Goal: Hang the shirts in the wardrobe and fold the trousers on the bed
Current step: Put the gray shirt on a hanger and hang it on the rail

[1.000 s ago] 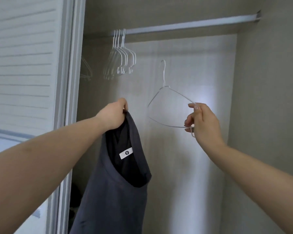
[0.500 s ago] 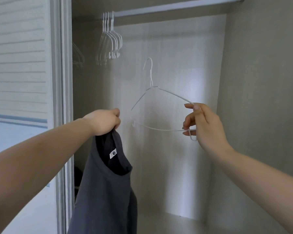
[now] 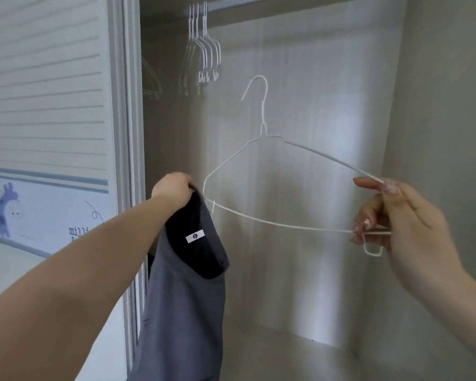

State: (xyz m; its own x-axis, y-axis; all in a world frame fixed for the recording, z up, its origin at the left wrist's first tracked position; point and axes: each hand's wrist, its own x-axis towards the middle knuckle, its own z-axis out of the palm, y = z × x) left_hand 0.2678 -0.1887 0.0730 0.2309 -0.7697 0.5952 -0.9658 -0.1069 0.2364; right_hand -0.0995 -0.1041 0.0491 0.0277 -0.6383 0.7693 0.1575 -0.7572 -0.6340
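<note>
My left hand (image 3: 173,192) grips a dark grey shirt (image 3: 186,306) by its collar, so the shirt hangs down inside the open wardrobe. A small white label shows inside the neck opening. My right hand (image 3: 399,224) pinches the right end of a white wire hanger (image 3: 264,171), held level in front of the wardrobe's back wall. The hanger's left tip touches the collar beside my left hand. Its hook points up, free of the rail.
Several empty white hangers (image 3: 202,50) hang from the rail (image 3: 259,4) at the top left of the wardrobe. A slatted sliding door (image 3: 47,105) with a blue drawing stands at the left. The wardrobe's side wall (image 3: 445,133) closes the right.
The view has tilted down and closer. My right hand has swung the hanger leftward until its left tip reached the shirt's collar. My left hand still holds the shirt.
</note>
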